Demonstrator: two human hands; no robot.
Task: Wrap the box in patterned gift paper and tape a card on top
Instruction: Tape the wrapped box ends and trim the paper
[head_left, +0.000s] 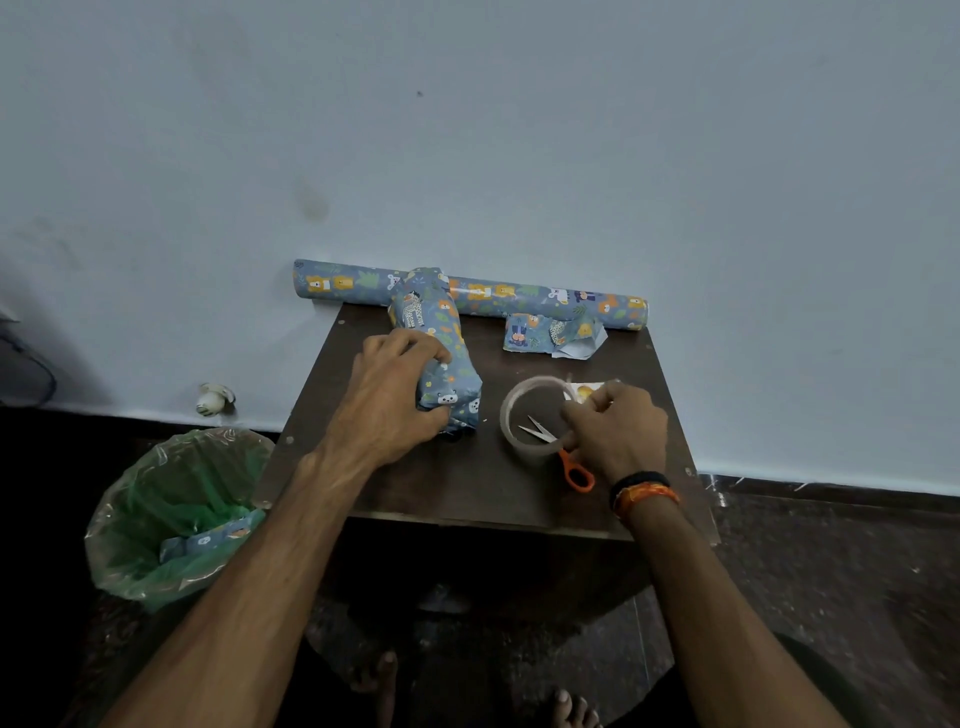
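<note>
Two hands are seen over the dark counter (467, 483): the wrapped box (441, 343) is gripped at its near end by the curled fingers (415, 348) of the left hand (389, 400), while the tape roll (530, 415) is pinched by the right hand (618, 431) above orange-handled scissors (563, 452). Bare counter is left between box and near edge. Farther back, a paper scrap (550, 332) and the gift paper roll (467, 293) are laid against the wall, the roll overhanging both side edges.

wall (467, 130) pale blue | floor (831, 597) dark, maybe stone | sm. brown table (467, 483)
</note>
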